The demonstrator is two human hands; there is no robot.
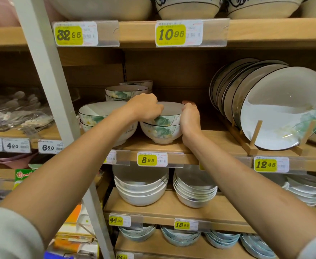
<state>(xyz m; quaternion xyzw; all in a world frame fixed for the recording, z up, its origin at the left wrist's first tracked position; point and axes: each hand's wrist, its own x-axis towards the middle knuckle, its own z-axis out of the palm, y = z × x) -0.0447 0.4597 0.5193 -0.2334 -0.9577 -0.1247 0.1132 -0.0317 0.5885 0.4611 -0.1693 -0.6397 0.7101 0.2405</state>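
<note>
So you've got both hands on the top bowl (169, 110) of a two-bowl stack, the white ones with the green leaf pattern. Your left hand (146, 107) is curled over the left rim with the fingers hooked onto the outside, and your right hand (190, 116) is clamped on the right side, thumb up over the rim. That bowl is nested in the lower bowl (161, 135), which stands on the wooden shelf (209, 141) right above the yellow 8.95 price tag (152, 159). Just beside the stack on the left, touching or near enough, is a stack of bigger bowls (95, 113) in the same pattern, and well off to the right a row of plates (282, 107) stands on edge in a wooden rack (254, 139).
</note>
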